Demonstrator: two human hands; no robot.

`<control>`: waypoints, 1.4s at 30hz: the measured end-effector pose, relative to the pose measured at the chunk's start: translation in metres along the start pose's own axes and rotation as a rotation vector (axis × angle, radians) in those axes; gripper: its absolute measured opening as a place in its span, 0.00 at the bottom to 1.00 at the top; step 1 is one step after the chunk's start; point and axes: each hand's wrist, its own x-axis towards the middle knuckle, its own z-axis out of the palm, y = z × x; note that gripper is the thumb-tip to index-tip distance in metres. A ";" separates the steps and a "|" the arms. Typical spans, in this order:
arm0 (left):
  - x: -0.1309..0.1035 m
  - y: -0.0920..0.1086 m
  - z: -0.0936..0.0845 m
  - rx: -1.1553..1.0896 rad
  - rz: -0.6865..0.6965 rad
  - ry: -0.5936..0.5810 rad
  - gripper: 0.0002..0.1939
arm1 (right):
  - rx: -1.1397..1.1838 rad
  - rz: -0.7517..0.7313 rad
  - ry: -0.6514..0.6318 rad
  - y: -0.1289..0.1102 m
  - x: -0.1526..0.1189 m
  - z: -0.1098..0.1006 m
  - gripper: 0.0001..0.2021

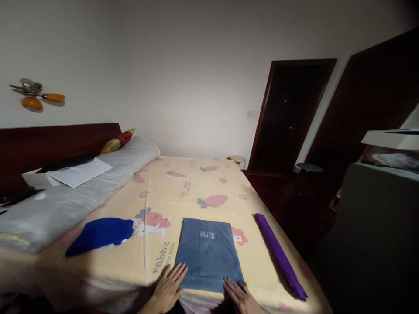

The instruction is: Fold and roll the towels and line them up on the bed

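A grey-blue folded cloth (209,253) with pale lettering near its far edge lies flat on the bed. My left hand (169,285) rests at its near left corner, fingers stretched out and the fingertips at the cloth's edge. At the near right corner, my right hand (240,294) lies palm down with its fingers extended over the cloth. Neither hand grips anything. To the left is a folded blue cloth (101,235), apart from my hands. A long purple rolled cloth (279,257) lies on the right side of the bed.
The bed (183,183) has a yellow sheet printed with carrots and rabbits. A long grey pillow (75,196) by the headboard (59,144) bears a white box lid (80,172). Stools (309,167) stand near the door (291,117). A grey-green panel (369,235) rises at right.
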 end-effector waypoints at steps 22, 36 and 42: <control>0.023 0.021 0.038 0.306 0.145 0.109 0.26 | 0.067 0.159 -0.003 0.003 0.007 -0.001 0.29; 0.021 0.006 0.006 0.175 -0.096 0.089 0.27 | -0.204 0.301 0.218 0.012 0.005 -0.011 0.17; 0.024 0.015 -0.020 0.076 -0.193 0.084 0.25 | -0.147 0.441 0.135 -0.004 0.012 -0.039 0.15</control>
